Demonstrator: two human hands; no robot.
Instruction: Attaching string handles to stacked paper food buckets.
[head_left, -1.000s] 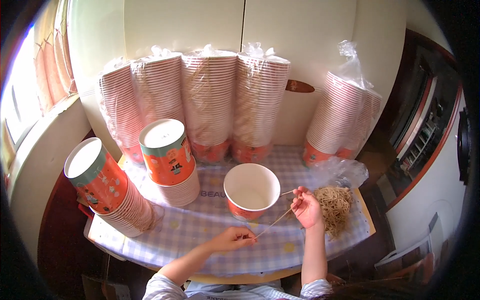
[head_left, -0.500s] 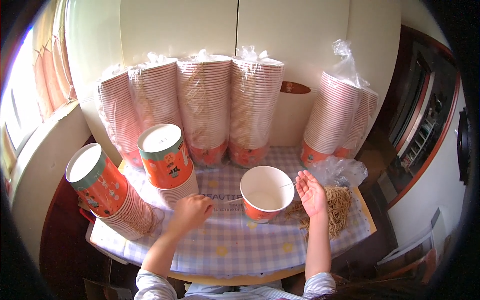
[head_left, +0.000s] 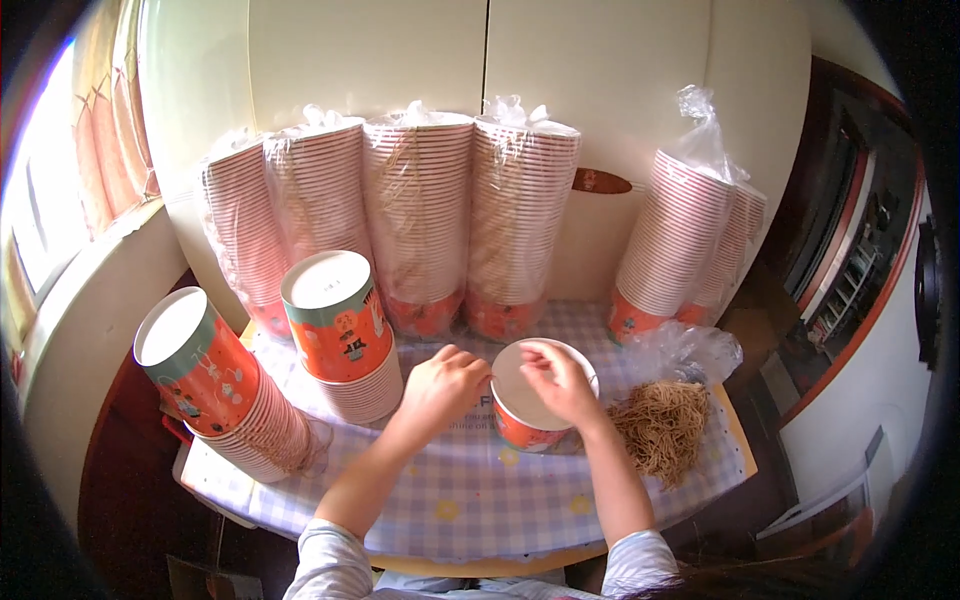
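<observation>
A white-lined paper bucket [head_left: 530, 432] with an orange outside stands open-end up on the checked tablecloth. My left hand [head_left: 445, 388] is closed at its left rim, knuckles up; whatever lies in the fingers is hidden. Above the bucket's opening hangs my right hand [head_left: 560, 382], its fingers bent together toward the thumb, and I cannot make out what they pinch. To the right of the bucket lies a tangled heap of tan cords [head_left: 662, 430], near my right wrist.
Two stacks of upside-down orange buckets, a leaning one [head_left: 215, 375] and another [head_left: 342, 335], stand at the left. Tall bagged bucket stacks [head_left: 418, 220] line the back, with more bagged stacks [head_left: 672, 240] at the right. A crumpled clear bag [head_left: 685, 350] lies behind the cords.
My left hand has moved right to the bucket's rim. My right hand has swung left over the opening, its fingers bending in. The thin strand seen by each hand no longer shows clearly.
</observation>
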